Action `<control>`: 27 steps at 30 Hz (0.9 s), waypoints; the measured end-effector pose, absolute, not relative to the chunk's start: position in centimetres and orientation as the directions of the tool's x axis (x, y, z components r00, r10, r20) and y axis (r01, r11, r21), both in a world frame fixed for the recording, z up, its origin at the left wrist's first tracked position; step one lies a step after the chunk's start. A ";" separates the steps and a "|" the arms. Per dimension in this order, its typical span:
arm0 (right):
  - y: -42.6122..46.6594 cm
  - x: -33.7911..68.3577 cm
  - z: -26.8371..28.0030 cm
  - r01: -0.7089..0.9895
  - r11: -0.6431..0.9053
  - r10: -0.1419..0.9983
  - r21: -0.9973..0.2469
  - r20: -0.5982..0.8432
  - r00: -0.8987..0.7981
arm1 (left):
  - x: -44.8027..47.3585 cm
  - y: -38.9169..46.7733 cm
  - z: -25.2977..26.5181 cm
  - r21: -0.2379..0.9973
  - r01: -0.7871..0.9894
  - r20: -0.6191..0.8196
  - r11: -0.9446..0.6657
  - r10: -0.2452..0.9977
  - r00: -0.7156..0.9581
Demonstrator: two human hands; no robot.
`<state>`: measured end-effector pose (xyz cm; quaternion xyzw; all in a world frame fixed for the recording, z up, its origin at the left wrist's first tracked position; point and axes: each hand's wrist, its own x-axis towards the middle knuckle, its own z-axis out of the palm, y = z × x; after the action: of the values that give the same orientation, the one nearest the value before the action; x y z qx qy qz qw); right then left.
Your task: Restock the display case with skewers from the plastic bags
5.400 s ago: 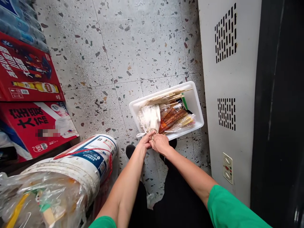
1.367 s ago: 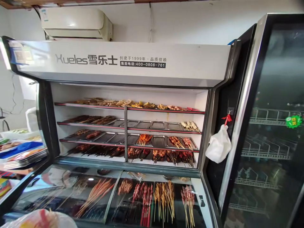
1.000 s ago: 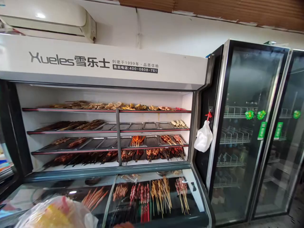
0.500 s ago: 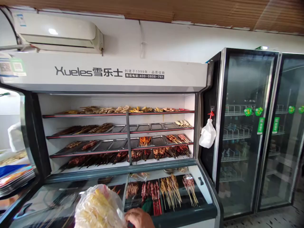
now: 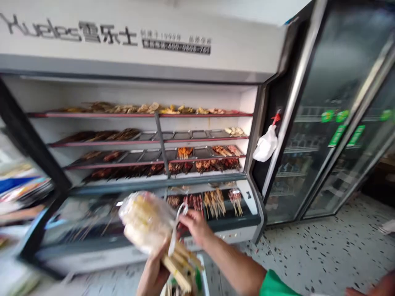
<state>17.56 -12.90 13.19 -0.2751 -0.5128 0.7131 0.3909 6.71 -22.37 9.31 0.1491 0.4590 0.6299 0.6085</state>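
Left hand, low near centre, closed around the stick ends of a bagged skewer bundle, fingers wrapped together. Bundle held tilted, bag end up and left, in front of the display cooler. Right hand just right of the bag, fingertips pinching the bag's white tie. Trays of skewers on the cooler's shelves and lower deck beyond. White bag hung on the cooler's right side. Glass-door fridges far right. Picture blurred.

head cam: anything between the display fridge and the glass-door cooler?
Yes: a white bag hangs there on the black post between display fridge and glass-door cooler, head view.
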 end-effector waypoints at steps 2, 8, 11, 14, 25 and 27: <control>-12.3 18.4 13.4 -0.353 -0.269 0.851 -0.896 -0.050 -0.522 | 7.5 -22.3 9.6 0.658 -0.744 -0.416 0.119 0.881 -0.227; -10.8 20.4 13.6 -0.416 -0.331 0.837 -0.847 -0.061 -0.543 | 8.7 -22.2 11.2 0.541 -0.828 -0.292 0.147 0.956 -0.022; -10.5 21.7 13.6 -0.348 -0.278 0.826 -0.896 -0.038 -0.562 | 9.2 -22.1 11.7 0.571 -0.807 -0.265 0.149 0.964 -0.009; -10.9 23.1 13.6 -0.218 0.057 0.935 -0.974 0.128 -0.332 | 9.5 -21.6 11.7 0.590 -0.796 -0.313 0.137 0.947 -0.069; -11.7 20.7 13.0 0.439 0.772 0.636 -0.460 0.545 -0.547 | 9.5 -21.7 11.2 0.602 -0.785 -0.430 0.145 0.887 -0.166; -11.0 20.0 12.4 0.515 0.770 0.631 -0.376 0.565 -0.532 | 9.6 -21.9 11.6 0.611 -0.781 -0.395 0.131 0.905 -0.157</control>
<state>19.99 -10.96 12.43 -0.3288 -0.8714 0.0818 0.3548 9.58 -21.93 11.61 0.0800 0.3879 0.6544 0.6441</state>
